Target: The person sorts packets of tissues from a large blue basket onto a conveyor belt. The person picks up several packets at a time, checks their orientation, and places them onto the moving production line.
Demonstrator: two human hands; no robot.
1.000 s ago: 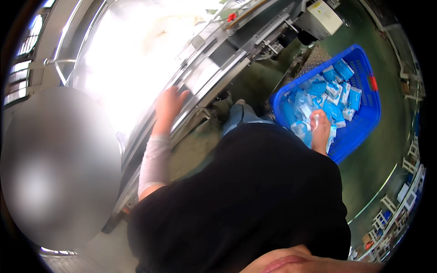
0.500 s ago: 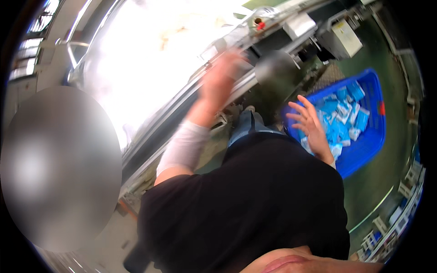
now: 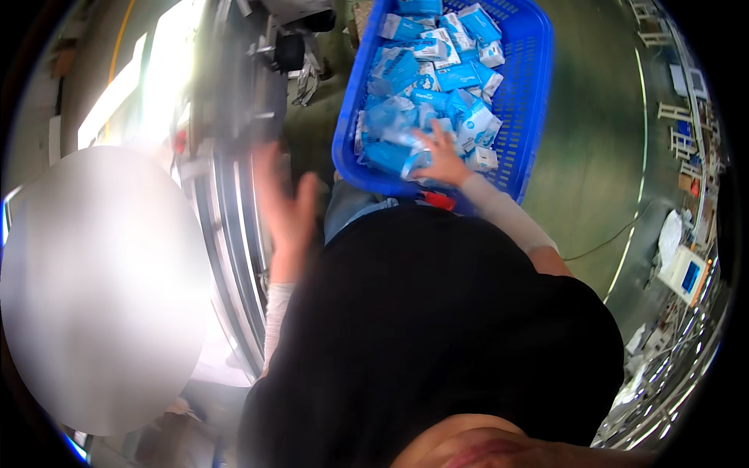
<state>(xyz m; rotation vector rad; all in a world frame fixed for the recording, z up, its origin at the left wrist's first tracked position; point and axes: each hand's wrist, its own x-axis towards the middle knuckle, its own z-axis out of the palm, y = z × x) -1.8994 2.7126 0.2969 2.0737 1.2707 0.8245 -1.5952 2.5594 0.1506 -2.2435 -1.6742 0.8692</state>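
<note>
Right hand with fingers parted, hold unclear through blur, over blue basket heaped with blue-and-white packs

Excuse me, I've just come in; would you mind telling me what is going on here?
A person has their right hand down among the blue-and-white packs lying jumbled in a blue basket; whether it grips one is unclear. Their left hand, blurred, is open with the thumb apart, near the metal rails at the person's left.
</note>
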